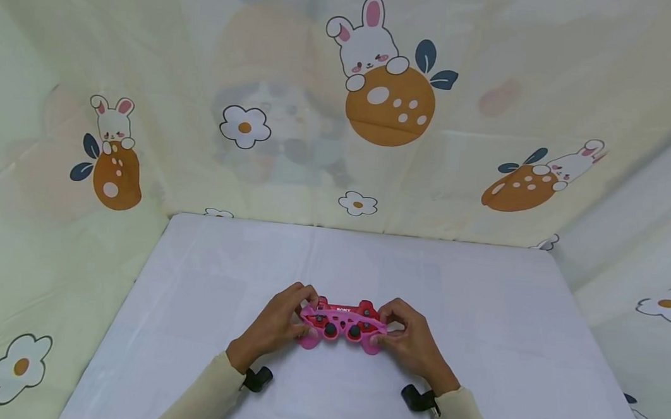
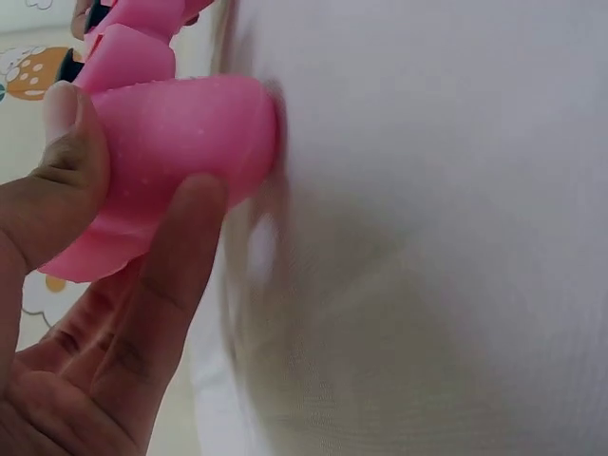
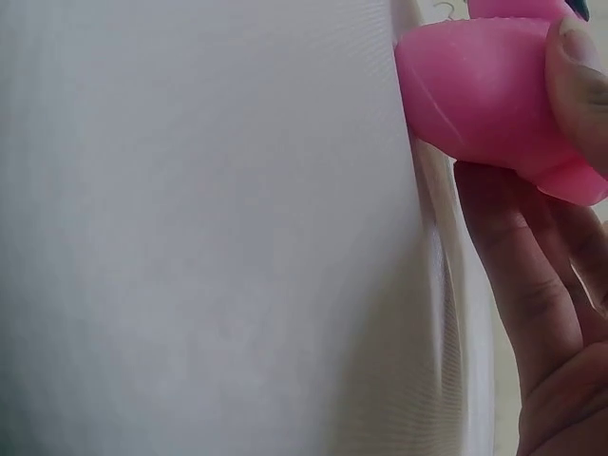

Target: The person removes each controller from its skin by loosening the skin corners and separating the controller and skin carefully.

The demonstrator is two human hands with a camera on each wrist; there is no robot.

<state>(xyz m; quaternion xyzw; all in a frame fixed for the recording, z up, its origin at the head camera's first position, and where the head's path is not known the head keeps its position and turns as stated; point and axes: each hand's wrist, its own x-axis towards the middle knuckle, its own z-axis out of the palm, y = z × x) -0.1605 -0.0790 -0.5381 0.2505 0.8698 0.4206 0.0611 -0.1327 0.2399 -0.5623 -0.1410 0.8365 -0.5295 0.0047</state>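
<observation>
A red game controller (image 1: 335,307) with SONY lettering sits in a pink silicone cover (image 1: 371,346) at the middle front of the table. Its far edge shows red past the cover, and two dark thumbsticks poke through on the near side. My left hand (image 1: 275,314) grips the left end, thumb on the near side and fingers at the far side. On the right end my right hand (image 1: 411,337) holds the cover's edge between thumb and fingers. In both wrist views the pink cover (image 2: 180,133) wraps a rounded handle close to the cloth, and the red body is mostly hidden.
A white cloth (image 1: 241,261) covers the table. Cream curtains (image 1: 297,62) with printed rabbits and flowers hang behind and at both sides. Each wrist carries a small black camera (image 1: 258,379).
</observation>
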